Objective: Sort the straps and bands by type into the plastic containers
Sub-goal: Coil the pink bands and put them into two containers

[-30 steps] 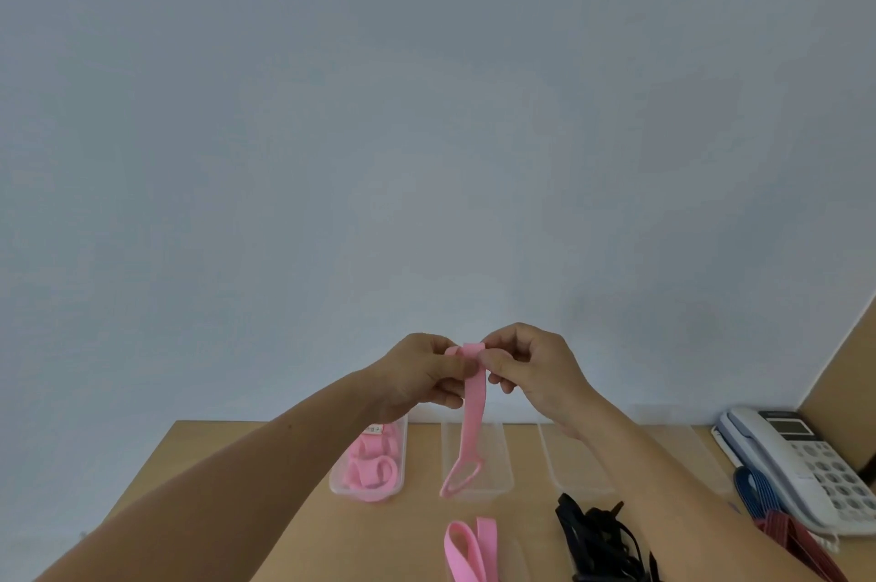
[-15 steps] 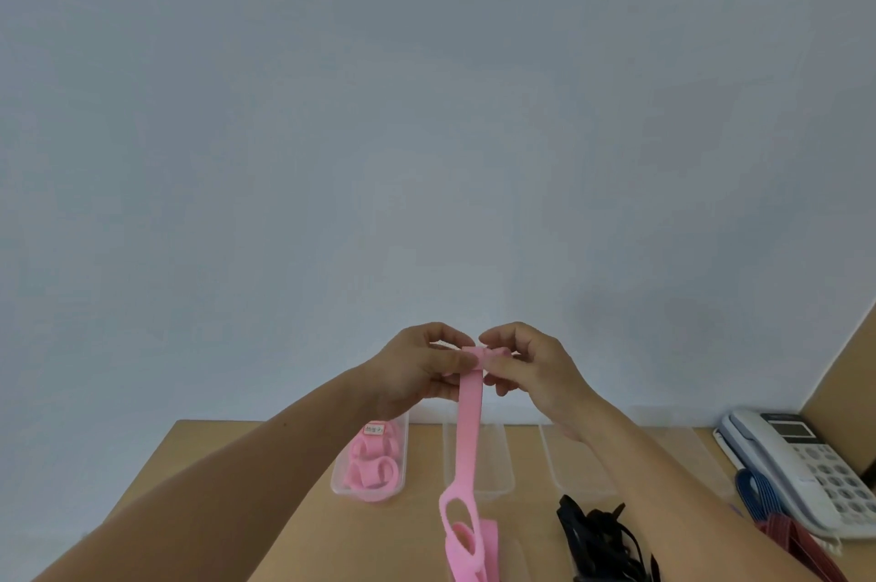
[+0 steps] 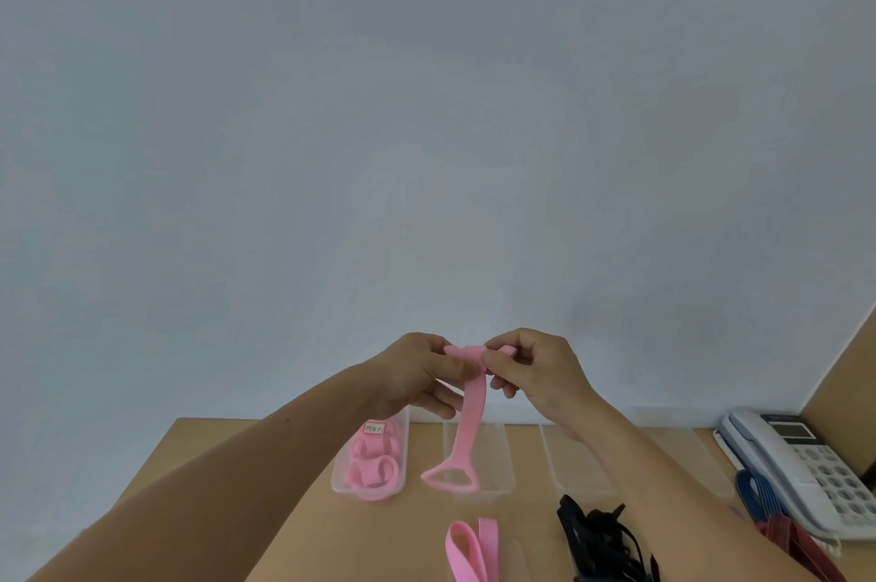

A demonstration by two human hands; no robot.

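Left hand (image 3: 417, 373) and right hand (image 3: 535, 368) meet above the empty container (image 3: 500, 453), each grip pinched tight on the top end of the pink strap (image 3: 471, 396); its looped end dangles in front of that container. Left of it, the pink-filled container (image 3: 405, 439); nearer, black straps (image 3: 597, 534) on the desk (image 3: 379, 534).

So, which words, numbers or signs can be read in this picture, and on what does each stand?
Label on the left container: red characters, too blurred to read.
Phone keys and display: too small to read.
No other text shows.
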